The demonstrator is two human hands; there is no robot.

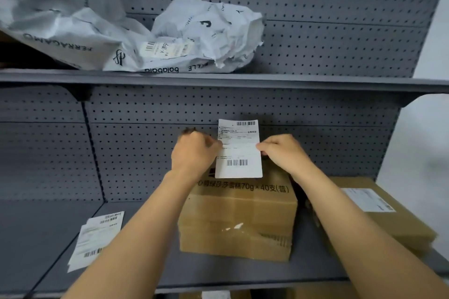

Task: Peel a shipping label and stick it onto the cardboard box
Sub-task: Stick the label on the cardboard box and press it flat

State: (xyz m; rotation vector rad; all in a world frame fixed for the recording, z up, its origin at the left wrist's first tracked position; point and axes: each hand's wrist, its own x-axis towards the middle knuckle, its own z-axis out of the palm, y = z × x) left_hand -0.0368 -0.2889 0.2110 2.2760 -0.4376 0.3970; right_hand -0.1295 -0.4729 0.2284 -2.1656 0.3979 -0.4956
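Head view, label [239, 150] above box [239, 213], spare labels [97, 238] left

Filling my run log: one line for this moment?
stage: label held | left hand, right hand: pinch shipping label | over cardboard box

We see dim, flat light, glare on the box [237, 216] tape, soft blur, edges bowed around it.

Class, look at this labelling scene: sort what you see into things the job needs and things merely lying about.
Needed: label, held by left hand and right hand; box beneath it.

Lying about: spare labels on the shelf; second box, already labelled; crumpled mailer bags above.
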